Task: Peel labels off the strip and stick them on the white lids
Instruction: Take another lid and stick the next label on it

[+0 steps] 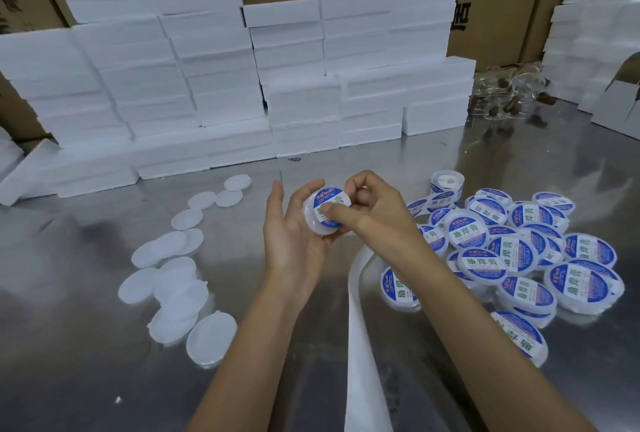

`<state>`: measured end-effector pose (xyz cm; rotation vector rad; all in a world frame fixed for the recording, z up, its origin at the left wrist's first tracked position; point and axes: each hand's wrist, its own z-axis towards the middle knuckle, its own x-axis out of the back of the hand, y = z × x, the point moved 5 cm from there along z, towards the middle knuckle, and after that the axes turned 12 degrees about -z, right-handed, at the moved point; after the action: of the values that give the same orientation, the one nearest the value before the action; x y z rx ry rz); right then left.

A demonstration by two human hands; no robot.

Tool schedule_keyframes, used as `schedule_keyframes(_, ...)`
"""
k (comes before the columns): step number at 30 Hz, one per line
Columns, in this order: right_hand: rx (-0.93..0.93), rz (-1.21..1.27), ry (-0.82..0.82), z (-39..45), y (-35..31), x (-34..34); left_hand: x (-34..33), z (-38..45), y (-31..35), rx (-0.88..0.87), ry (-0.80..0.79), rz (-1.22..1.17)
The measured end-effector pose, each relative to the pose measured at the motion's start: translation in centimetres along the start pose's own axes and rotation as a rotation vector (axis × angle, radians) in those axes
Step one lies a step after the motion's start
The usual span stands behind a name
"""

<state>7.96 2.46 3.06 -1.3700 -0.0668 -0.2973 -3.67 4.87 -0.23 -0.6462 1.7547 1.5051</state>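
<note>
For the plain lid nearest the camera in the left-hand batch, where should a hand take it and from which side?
Judging by its pose, take the plain lid by its raised rim at the near-right edge, coming from above and the right. It lies flat on the metal table, and its far-left edge meets other lids.

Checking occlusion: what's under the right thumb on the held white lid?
The right hand presses its thumb on a blue-and-white round label atop the white plastic lid, cradled by the left hand. The label's middle print is covered.

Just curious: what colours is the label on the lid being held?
Blue rim, white band with green characters: label, head view.
</note>
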Motion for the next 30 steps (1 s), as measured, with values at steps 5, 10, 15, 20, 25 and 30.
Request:
schedule_keyframes(5,0.006,-0.015,0.002,0.1,0.6,-0.5,-0.5,-0.3,0.0,-0.042,0.001,0.074)
schedule_keyframes(10,0.026,-0.072,0.055,0.0,0.7,-0.4,-0.8,-0.5,0.1,-0.066,0.008,0.103)
schedule_keyframes(15,0.033,-0.104,0.073,-0.1,0.9,-0.4,-1.1,-0.7,0.1,-0.072,0.025,0.115)
schedule_keyframes(20,0.030,-0.053,0.082,-0.2,1.0,-0.4,-1.2,-0.7,0.1,-0.074,0.034,0.118)
schedule_keyframes(25,0.019,-0.057,0.097,-0.1,1.4,-0.7,-1.2,-0.6,0.0,-0.082,0.005,0.154)
schedule_keyframes(30,0.078,-0.123,0.128,-0.1,1.1,-0.5,-1.3,-0.4,-0.2,-0.090,-0.048,0.178)
